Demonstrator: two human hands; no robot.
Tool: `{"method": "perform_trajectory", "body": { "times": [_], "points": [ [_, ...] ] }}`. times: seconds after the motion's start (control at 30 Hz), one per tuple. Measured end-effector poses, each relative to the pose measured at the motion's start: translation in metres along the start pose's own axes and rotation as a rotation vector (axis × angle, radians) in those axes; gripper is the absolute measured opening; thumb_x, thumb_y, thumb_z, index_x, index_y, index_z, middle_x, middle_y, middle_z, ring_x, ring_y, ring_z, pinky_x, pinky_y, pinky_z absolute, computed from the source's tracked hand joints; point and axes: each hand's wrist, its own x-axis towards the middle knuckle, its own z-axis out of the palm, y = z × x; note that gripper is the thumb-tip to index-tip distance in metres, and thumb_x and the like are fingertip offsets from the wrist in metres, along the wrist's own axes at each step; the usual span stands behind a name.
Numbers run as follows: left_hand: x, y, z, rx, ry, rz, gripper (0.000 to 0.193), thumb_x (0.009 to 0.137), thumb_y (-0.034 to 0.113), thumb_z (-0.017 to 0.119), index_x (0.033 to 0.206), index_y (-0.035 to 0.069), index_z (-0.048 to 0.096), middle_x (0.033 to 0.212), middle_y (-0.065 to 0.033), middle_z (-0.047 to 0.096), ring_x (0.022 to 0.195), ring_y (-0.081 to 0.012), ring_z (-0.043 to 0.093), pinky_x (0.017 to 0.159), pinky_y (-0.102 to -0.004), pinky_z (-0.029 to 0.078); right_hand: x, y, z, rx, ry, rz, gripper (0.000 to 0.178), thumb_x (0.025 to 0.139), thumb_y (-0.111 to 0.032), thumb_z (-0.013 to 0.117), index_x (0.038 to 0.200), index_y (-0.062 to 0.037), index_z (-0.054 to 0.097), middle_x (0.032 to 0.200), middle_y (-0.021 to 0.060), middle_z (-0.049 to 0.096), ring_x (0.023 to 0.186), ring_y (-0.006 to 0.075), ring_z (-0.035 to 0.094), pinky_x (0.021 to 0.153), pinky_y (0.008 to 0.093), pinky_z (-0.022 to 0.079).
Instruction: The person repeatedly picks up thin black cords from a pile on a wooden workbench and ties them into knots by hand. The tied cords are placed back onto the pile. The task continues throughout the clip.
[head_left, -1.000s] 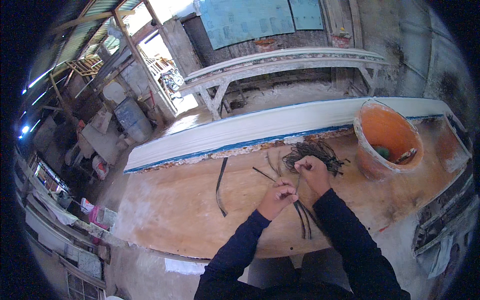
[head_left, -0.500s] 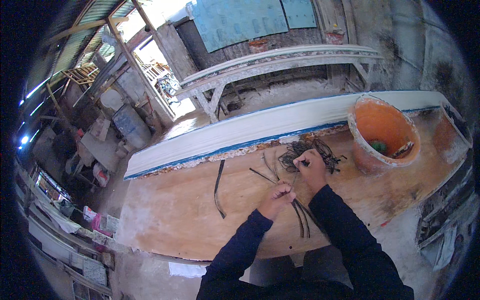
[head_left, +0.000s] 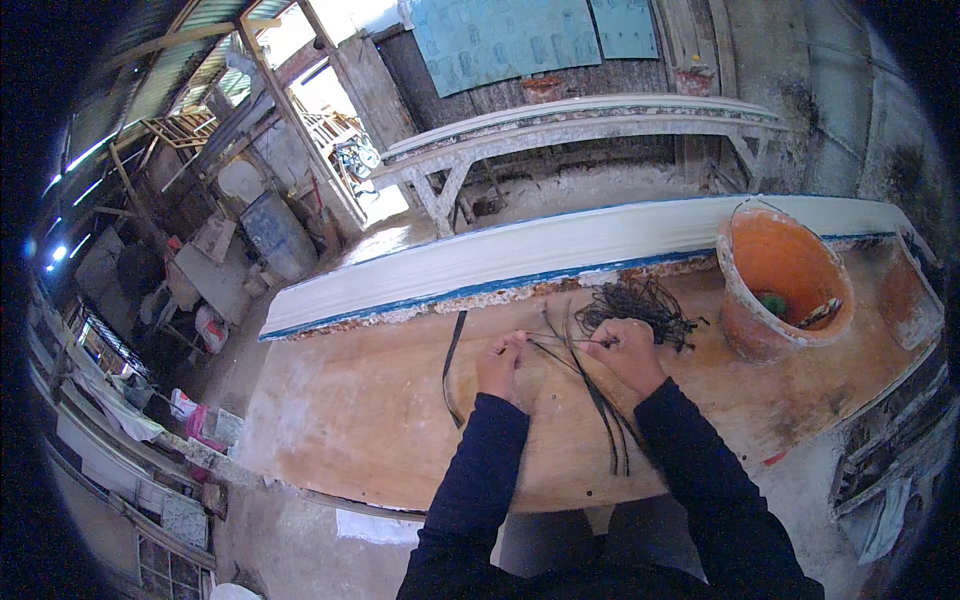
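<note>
Between my two hands stretches a thin dark strip, like a cord or rubber strip. One end is pinched in the fingers of my left hand, and the other in those of my right hand. Just beyond my right hand lies a tangled pile of black strips. Several loose dark strips run across the wooden tabletop beneath and between my hands. A single black strip lies apart, left of my left hand.
An orange bucket with whitish smears stands to the right of the pile. Along the table's far side runs a long white moulding with a blue edge. Behind it is a bench; a blue drum stands far left.
My hands have moved apart sideways, the left one going left and up, drawing the strip out level between them. The whole view has shifted slightly.
</note>
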Motion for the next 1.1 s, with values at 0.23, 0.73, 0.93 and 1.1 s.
{"method": "perform_trajectory", "body": {
  "times": [0.23, 0.73, 0.93, 1.1],
  "points": [
    [0.004, -0.002, -0.01, 0.025, 0.111, -0.01, 0.025, 0.079, 0.028, 0.064, 0.075, 0.004, 0.064, 0.057, 0.0047, 0.047, 0.051, -0.0044, 0.039, 0.048, -0.0203, 0.028, -0.007, -0.017, 0.002, -0.249, -0.11, -0.104, 0.027, 0.073, -0.033, 0.065, 0.062, -0.0099, 0.058, 0.057, 0.0018, 0.051, 0.063, 0.0166, 0.052, 0.08, 0.0371, 0.035],
    [0.02, -0.018, -0.015, 0.16, 0.069, 0.197, 0.025, 0.079, 0.025, 0.064, 0.069, 0.002, 0.065, 0.066, 0.0008, 0.056, 0.058, -0.0104, 0.049, 0.058, -0.0231, 0.038, -0.014, -0.012, 0.005, -0.27, -0.175, -0.366, 0.018, 0.079, -0.027, 0.058, 0.07, -0.0112, 0.06, 0.064, 0.0047, 0.052, 0.07, 0.0242, 0.054, 0.081, 0.0438, 0.034],
    [0.009, 0.006, -0.008, -0.078, 0.004, 0.068, 0.032, 0.083, 0.031, 0.058, 0.1, 0.005, 0.062, 0.077, -0.0015, 0.06, 0.066, -0.0075, 0.051, 0.063, -0.0216, 0.041, 0.004, 0.003, -0.025, -0.385, 0.068, -0.164, 0.014, 0.072, -0.021, 0.064, 0.068, -0.0079, 0.062, 0.07, 0.0075, 0.055, 0.069, 0.0254, 0.054, 0.067, 0.0381, 0.041],
    [0.008, 0.022, -0.021, -0.172, 0.004, -0.007, 0.047, 0.088, 0.042, 0.044, 0.118, 0.006, 0.049, 0.097, -0.0038, 0.057, 0.073, -0.0093, 0.052, 0.069, -0.0245, 0.045, 0.009, 0.008, -0.042, -0.602, 0.211, 0.06, 0.019, 0.073, -0.027, 0.064, 0.069, -0.0079, 0.063, 0.075, 0.0096, 0.057, 0.075, 0.0288, 0.054, 0.068, 0.0409, 0.041]
  ]
}}
